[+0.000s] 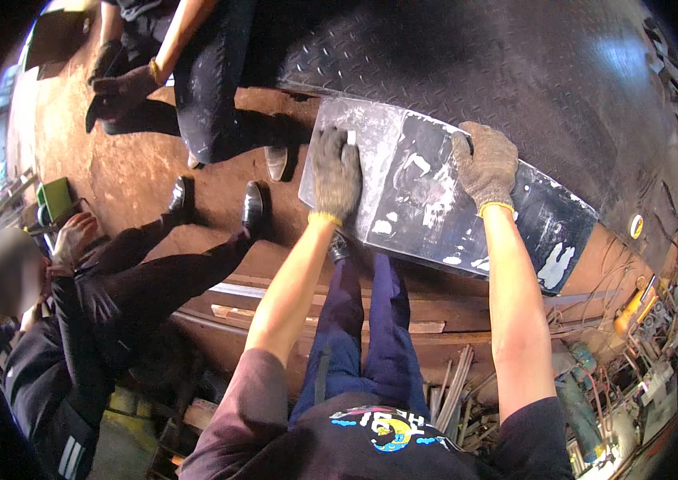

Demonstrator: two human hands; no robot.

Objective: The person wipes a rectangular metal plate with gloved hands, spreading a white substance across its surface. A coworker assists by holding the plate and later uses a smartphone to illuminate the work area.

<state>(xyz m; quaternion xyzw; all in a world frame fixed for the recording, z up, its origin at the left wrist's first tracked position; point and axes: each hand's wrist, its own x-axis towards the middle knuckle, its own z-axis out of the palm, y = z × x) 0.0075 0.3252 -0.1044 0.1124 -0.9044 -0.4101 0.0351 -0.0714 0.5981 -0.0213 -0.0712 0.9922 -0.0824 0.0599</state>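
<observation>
Both gloved hands are on the steel sheet [435,204]. The left hand [336,172] lies flat and open near its left end, pinning it down, while the right hand [484,164] has its grip curled over the far edge, probably to keep it from sliding. The sheet lies on a dark checker-plate worktop [563,80], overhanging toward the person. Below is a rusty brown floor [123,172], with scrap rods [455,392] and two other people's legs nearby.
</observation>
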